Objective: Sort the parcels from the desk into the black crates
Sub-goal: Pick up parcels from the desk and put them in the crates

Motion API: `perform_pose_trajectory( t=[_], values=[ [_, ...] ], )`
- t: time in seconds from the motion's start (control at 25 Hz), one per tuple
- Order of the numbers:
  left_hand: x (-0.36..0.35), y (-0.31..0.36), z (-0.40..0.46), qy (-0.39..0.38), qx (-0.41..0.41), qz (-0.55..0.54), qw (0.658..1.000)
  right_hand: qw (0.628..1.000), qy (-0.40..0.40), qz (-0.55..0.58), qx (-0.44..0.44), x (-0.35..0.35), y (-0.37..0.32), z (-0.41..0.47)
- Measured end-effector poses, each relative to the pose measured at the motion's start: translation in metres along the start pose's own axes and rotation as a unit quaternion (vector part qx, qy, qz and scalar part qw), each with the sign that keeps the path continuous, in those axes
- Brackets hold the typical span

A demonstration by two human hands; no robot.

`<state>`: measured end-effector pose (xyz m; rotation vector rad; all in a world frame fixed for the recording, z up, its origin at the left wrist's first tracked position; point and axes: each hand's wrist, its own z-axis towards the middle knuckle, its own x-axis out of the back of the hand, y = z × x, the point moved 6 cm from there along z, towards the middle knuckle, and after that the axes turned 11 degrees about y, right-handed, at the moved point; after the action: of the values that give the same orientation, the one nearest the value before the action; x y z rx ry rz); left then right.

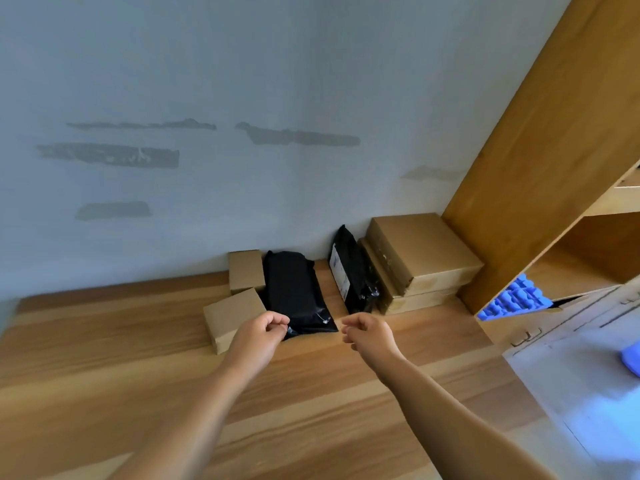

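While the left hand (265, 332) pinches the near corner of a flat black plastic mailer bag (294, 292) on the wooden desk (104, 358), the right hand (367, 332) hovers just beside it — fingers loosely curled, holding nothing.

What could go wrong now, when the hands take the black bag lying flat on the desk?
1. The left hand pinches only a corner of the flat bag; the thin plastic may slip or tear.
2. The bag touches the near box; pulling may drag it.
3. The right hand holds nothing, so the bag may sag when lifted.
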<state>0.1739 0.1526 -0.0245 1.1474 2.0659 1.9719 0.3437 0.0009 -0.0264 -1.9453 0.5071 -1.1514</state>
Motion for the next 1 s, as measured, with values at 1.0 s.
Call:
perform_pose_trajectory(
  t=[1.0],
  values=[
    [-0.074,-0.018,0.031,0.074,0.124,0.023,0.989,0.940,-0.003,-0.341,0.030,-0.013,0.012,0.210]
  ],
)
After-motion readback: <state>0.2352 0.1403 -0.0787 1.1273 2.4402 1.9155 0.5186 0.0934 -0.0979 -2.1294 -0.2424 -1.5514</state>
